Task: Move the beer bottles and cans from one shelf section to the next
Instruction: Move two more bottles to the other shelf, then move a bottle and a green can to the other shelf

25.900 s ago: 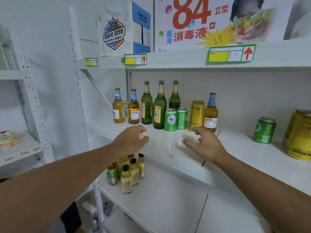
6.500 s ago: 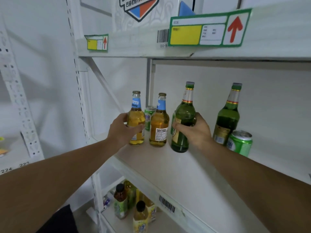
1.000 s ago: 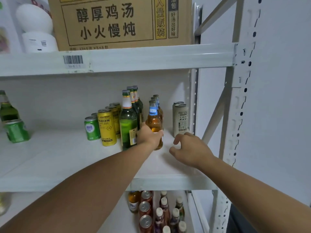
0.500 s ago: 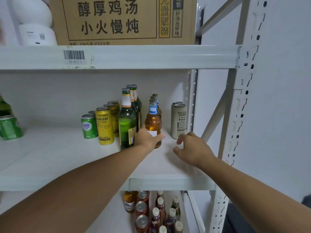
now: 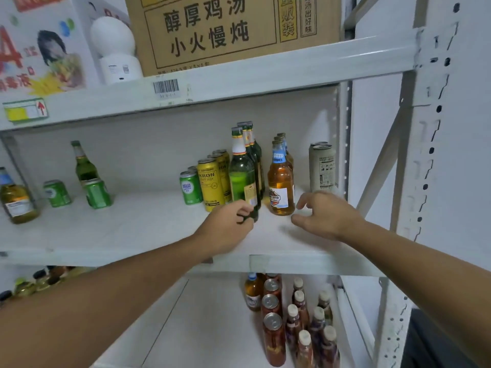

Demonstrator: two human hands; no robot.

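Amber bottle point(image 5: 281, 181) between hands, left hand point(image 5: 230, 227) perhaps touching green bottle point(image 5: 243, 179)

Not much to report on the person, honestly. Both arms are showing bare all the way: the left forearm point(image 5: 106, 296) is coming in from about 8 o'clock, the right forearm point(image 5: 414, 258) from about 4 o'clock, with no sleeve edge in view on either. The left hand point(image 5: 228, 227) and right hand point(image 5: 326, 213) are bare too, no gloves, and nothing is showing on the wrists or fingers as far as I can tell. A dark patch is sitting at 5 o'clock; can't tell what it is.
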